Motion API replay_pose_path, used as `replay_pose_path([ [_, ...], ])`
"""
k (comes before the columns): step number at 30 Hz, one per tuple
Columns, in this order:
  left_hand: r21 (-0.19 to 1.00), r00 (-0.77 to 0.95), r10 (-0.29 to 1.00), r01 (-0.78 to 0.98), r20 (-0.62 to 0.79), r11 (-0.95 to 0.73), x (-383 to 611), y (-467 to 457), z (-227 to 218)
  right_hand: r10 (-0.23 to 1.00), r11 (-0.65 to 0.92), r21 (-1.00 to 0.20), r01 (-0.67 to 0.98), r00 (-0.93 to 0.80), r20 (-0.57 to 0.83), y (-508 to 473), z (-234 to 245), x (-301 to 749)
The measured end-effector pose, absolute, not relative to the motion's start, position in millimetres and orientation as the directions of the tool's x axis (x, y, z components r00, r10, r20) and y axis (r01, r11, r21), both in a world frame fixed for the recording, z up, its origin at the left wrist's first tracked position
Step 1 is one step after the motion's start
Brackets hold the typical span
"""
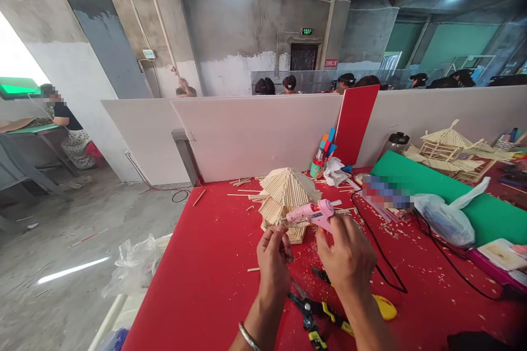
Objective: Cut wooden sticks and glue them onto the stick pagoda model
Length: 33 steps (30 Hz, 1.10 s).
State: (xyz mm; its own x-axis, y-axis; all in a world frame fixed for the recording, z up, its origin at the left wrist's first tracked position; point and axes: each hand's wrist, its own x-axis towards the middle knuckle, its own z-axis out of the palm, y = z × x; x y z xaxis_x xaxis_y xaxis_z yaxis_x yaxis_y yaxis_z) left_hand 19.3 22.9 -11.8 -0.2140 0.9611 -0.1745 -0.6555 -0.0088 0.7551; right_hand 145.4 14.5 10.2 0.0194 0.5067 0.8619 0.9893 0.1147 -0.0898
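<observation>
My right hand point(349, 252) is closed around the handle of a pink hot glue gun point(307, 213), whose nozzle points left. A glue stick point(336, 203) pokes out of its back end. Just below the nozzle, my left hand point(274, 249) pinches its fingertips together; what they hold is too small to make out. Behind both hands stands a small tiered pavilion model point(288, 186) built from thin wooden sticks, its lower front partly covered by the glue gun and my fingers.
Pliers point(308, 307) with black and yellow handles lie below my hands on the red table point(197, 263). Loose sticks point(242, 193) lie around the model. A black cord point(382, 263), a green board point(436, 192), a plastic bag point(447, 219) and another stick model point(448, 148) are to the right.
</observation>
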Motion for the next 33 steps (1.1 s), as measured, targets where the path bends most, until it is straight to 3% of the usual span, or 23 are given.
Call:
replay_pose_path([
  [10, 0.742, -0.365, 0.897, -0.667, -0.250, -0.065, 23.6, 20.6, -15.8, 0.506, 0.109, -0.106, 0.988, 0.036, 0.862, 14.3, 8.3, 146.7],
  [33, 0.737, -0.374, 0.889, -0.673, -0.265, -0.064, 23.3, 20.7, -11.7, 0.514, 0.111, -0.111, 0.988, 0.039, 0.857, 15.8, 6.8, 144.1],
])
